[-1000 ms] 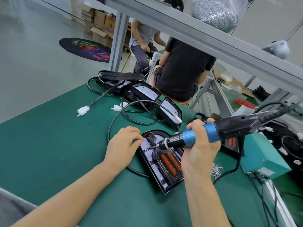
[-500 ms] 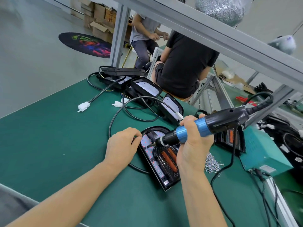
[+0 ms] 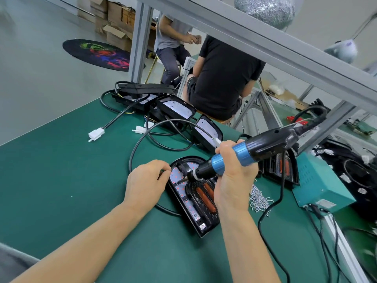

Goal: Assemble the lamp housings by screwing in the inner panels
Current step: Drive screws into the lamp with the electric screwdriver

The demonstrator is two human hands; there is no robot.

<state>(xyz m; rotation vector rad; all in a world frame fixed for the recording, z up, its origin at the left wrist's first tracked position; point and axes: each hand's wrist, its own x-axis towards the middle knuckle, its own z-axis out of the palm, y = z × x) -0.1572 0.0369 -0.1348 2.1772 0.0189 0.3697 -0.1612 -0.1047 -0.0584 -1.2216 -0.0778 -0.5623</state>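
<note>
Since the earlier frame, the driver's bit has come down from the upper part of the lamp housing (image 3: 190,198) onto the inner panel (image 3: 179,183). My right hand (image 3: 233,180) is wrapped around the electric screwdriver (image 3: 240,155), tilted down to the left. My left hand (image 3: 145,185) rests curled against the housing's left rim; whether it pinches anything I cannot tell. The housing lies flat on the green mat (image 3: 61,180), loose screws (image 3: 258,200) just right of it.
</note>
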